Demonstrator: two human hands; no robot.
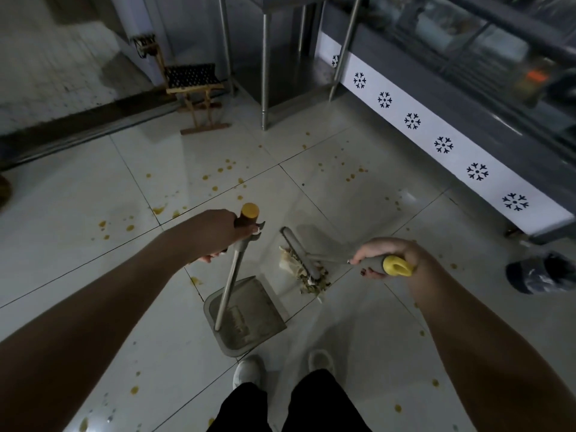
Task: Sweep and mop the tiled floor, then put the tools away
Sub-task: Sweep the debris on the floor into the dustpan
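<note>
My left hand point(223, 232) grips the yellow-capped top of a long metal handle whose grey dustpan point(249, 319) rests on the tiled floor point(93, 275) in front of my feet. My right hand point(389, 258) grips the grey, yellow-ended handle of a broom. The broom head point(300, 252) lies on the floor just right of the dustpan's mouth, against a small pile of scraps point(311, 277). Yellow spots and crumbs are scattered over the tiles.
A steel table on legs point(265, 73) stands ahead, with a small folding wooden stool point(194, 88) to its left. A cabinet with a white snowflake strip point(442, 145) runs along the right. A dark bagged bin point(542, 272) sits at the right.
</note>
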